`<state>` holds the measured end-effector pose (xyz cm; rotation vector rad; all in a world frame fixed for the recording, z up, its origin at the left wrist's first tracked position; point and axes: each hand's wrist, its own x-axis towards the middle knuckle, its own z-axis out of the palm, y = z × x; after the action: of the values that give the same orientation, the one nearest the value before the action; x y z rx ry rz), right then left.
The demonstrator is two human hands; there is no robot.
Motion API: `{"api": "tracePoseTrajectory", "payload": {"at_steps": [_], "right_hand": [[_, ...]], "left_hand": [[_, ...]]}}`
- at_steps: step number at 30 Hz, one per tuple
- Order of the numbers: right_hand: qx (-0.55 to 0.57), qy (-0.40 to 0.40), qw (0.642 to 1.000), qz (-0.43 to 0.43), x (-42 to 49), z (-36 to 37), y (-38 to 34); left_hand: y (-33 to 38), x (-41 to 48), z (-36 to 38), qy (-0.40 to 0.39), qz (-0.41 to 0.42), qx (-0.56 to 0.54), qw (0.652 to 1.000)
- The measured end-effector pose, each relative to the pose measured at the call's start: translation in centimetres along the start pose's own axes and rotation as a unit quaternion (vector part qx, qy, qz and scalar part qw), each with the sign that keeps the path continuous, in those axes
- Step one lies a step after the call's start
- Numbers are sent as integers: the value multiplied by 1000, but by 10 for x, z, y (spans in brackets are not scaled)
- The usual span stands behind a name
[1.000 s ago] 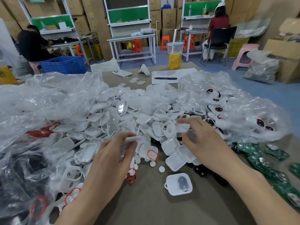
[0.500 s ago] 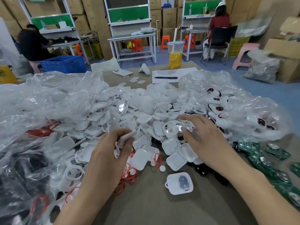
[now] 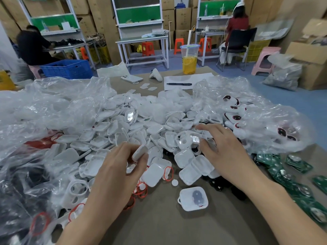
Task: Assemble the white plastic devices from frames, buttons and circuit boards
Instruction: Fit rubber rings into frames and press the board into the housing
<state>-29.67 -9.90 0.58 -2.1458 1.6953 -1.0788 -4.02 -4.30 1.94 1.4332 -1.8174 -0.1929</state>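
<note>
My left grip (image 3: 120, 174) pinches a small white piece (image 3: 139, 152) between thumb and curled fingers, held on edge just above the near side of the pile of white shells (image 3: 141, 129); my right grip (image 3: 223, 152) lies loose and spread on that pile further right, fingers nearly straight, its thumb against a white frame (image 3: 185, 140) with round holes, holding nothing that I can see. Between my two wrists an open shell (image 3: 193, 198) sits alone on the bare counter (image 3: 168, 223), hollow side up, a grey part inside it; a round white button (image 3: 174, 182) lies just beyond it, near some red rings (image 3: 139, 190) by my left grip. Green circuit boards (image 3: 292, 165) are strewn along the counter's right edge, beside my right forearm. A clear bag (image 3: 256, 121) of white parts with dark red patches lies beyond my right grip; more crumpled clear plastic (image 3: 44, 112) covers the left of the counter. At the far end are a sheet of paper (image 3: 203, 76) with a pen (image 3: 178, 84) on it, a phone (image 3: 131, 78) and a cup of yellow drink (image 3: 189, 59).
</note>
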Motion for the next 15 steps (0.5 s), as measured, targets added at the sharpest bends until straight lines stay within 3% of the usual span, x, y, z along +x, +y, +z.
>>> {"api": "tracePoseTrajectory", "payload": {"at_steps": [4,15], "right_hand": [[-14,8,1000,-1,0,0,1],[-17,-9,1000,1,-2,-8,-7]], "left_hand": [[-1,1,0,-9,-28,-6,1000],[-5,3,1,-48,9,141,989]]}}
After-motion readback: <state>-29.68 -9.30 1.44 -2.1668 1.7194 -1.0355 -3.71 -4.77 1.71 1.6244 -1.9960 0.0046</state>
